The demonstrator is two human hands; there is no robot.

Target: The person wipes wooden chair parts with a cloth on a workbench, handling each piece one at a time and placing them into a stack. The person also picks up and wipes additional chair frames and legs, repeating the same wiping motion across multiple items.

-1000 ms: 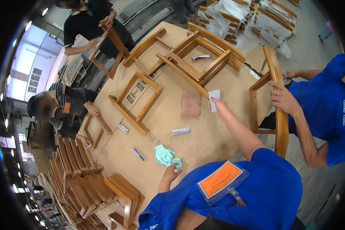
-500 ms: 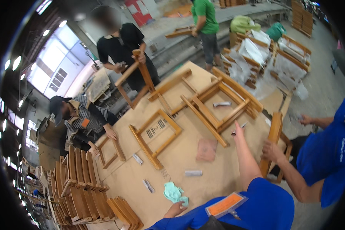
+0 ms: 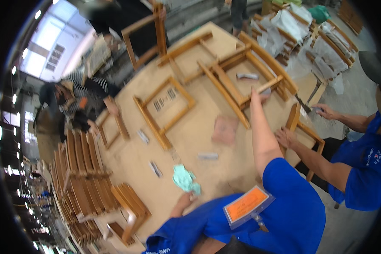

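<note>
My left hand (image 3: 183, 204) is low at the near side of the table, its blurred fingers closed at the trailing end of a mint-green cloth (image 3: 183, 178). My right arm stretches far across the table. My right hand (image 3: 256, 96) is at the near right of a large wooden chair frame (image 3: 226, 80), fingers closed around something greyish that blur hides. Just left of that forearm lies a reddish-brown square pad (image 3: 225, 130). Inside the chair frame rests a small grey-white folded strip (image 3: 247, 76).
More strips lie about the table (image 3: 199, 173), one near the pad (image 3: 208, 156). A smaller wooden frame (image 3: 165, 112) sits mid-table. Stacked chair parts (image 3: 82, 178) crowd the left. Co-workers stand left, behind and right; the right one's hand (image 3: 285, 137) steadies a wooden piece (image 3: 293, 117).
My view has tipped down, shifting the table upward in it. My right hand has moved closer to the chair frame's right rail. A dark tool now shows in the right co-worker's far hand.
</note>
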